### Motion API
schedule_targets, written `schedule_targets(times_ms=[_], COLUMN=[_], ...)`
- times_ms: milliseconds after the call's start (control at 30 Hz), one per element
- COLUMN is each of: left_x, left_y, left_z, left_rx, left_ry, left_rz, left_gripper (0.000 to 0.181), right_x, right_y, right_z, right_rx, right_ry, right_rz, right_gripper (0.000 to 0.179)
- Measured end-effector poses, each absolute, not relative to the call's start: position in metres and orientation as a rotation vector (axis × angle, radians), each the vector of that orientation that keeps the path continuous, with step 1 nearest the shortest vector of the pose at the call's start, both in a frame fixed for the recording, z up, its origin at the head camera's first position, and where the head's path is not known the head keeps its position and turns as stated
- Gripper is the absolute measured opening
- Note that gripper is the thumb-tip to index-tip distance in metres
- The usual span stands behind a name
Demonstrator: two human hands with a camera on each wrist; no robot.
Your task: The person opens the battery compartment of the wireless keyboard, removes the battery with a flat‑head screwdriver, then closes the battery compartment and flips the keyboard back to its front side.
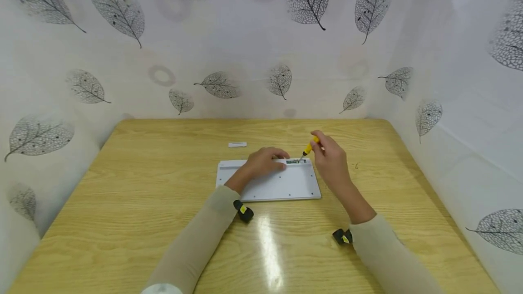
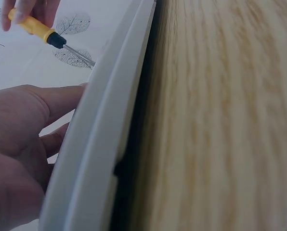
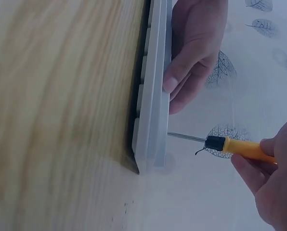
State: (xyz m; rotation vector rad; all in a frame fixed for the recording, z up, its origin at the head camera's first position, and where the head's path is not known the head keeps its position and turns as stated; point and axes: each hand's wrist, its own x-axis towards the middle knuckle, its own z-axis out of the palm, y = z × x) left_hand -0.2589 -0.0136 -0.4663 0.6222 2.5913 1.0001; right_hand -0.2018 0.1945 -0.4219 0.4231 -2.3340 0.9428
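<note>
A white keyboard [image 1: 282, 185] lies face down, its keys showing along the underside in the right wrist view. In its raised back strip a slot bares a green circuit board [image 1: 292, 162]. My left hand [image 1: 263, 162] holds the keyboard at that strip, thumb on the back panel and bent fingers at the far edge. My right hand [image 1: 331, 160] grips a screwdriver [image 3: 244, 148] by its yellow handle. The screwdriver slants down, its metal tip at the slot, right of my left fingertips. Small dark screw spots dot the panel.
A small white strip [image 1: 237, 144] lies on the wooden table [image 1: 163, 185] behind the keyboard. Black wrist cameras [image 1: 244, 211] sit at both cuffs. Pale leaf-patterned cloth [image 1: 245, 49] hangs around the back and sides.
</note>
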Motion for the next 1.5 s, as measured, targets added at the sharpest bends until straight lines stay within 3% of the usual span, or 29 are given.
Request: schedule_targets(times_ms=[300,633,1033,1500], left_x=[-0.26,-0.258,-0.257,-0.26], left_y=[-0.013,-0.014,-0.015,-0.015], left_z=[-0.467,-0.464,-0.464,-0.467], left_rx=[0.637,0.637,0.653,0.663], left_ry=[2.588,2.592,2.598,2.59], left_rz=[0.992,1.009,1.019,1.03], left_gripper=[0.027,0.027,0.028,0.028], right_x=[-0.207,-0.216,-0.218,-0.216], right_y=[0.193,0.223,0.231,0.221], right_z=[-0.42,-0.443,-0.456,-0.452], right_rx=[0.408,-0.04,-0.338,-0.318], right_ry=[-2.389,-2.195,-2.02,-1.859], right_rz=[0.985,1.742,2.014,2.148], right_gripper=[0.028,0.031,0.03,0.028])
